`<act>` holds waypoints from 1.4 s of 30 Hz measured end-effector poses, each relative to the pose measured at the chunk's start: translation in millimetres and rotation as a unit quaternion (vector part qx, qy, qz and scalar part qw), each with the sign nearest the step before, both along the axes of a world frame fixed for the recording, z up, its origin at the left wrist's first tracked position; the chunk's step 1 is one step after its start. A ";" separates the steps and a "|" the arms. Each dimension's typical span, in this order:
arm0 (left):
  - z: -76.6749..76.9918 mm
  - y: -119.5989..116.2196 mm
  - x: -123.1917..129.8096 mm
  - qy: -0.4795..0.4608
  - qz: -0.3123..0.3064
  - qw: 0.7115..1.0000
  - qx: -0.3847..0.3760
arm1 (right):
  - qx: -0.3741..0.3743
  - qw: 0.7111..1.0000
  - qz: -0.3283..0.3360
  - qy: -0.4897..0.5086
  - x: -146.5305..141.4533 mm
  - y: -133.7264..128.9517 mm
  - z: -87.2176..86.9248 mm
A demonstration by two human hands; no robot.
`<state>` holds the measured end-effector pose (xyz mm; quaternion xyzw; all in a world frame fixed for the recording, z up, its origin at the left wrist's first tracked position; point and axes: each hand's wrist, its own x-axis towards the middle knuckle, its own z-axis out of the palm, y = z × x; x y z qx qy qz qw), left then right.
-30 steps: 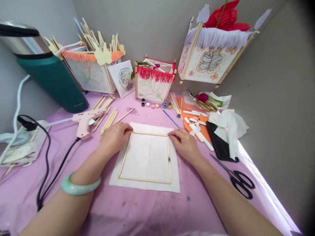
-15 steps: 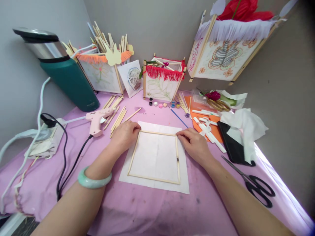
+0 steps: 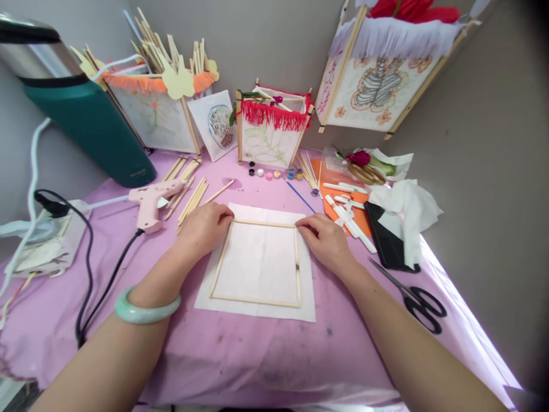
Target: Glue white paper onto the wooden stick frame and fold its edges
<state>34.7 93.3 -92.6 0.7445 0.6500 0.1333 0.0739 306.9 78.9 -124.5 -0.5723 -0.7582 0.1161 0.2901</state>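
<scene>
A square frame of thin wooden sticks (image 3: 254, 301) lies flat on a sheet of white paper (image 3: 257, 260), with a paper margin showing all round. My left hand (image 3: 206, 228) pinches the frame's far left corner between thumb and fingertips. At the far right corner, my right hand (image 3: 323, 237) has its fingers closed on the stick end in the same way. A small dark mark shows on the frame's right stick. The paper rests on a pink tablecloth (image 3: 266, 355).
Left stand a pink glue gun (image 3: 148, 203), loose wooden sticks (image 3: 193, 197) and a green bottle (image 3: 90, 129). Decorated paper lanterns (image 3: 270, 137) line the wall. Paint pots (image 3: 269, 175) sit behind the paper. Scissors (image 3: 412, 297) and a black phone-like slab (image 3: 388, 240) lie right.
My view has shifted, so everything sits further left and slightly higher in the picture. Both hands stay at the same frame corners, and the frame keeps its place on the paper.
</scene>
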 end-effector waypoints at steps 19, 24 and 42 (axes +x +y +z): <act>7.6 -3.5 -0.5 -0.032 0.050 0.997 0.048 | 0.001 1.000 -0.021 0.018 5.1 0.0 7.7; 9.5 -4.1 -0.1 -0.051 0.086 0.993 0.057 | 0.007 1.000 -0.017 0.006 5.5 0.0 5.5; 53.9 -14.9 33.6 0.004 -0.106 0.991 0.080 | -0.008 0.999 -0.034 0.004 6.4 0.0 10.8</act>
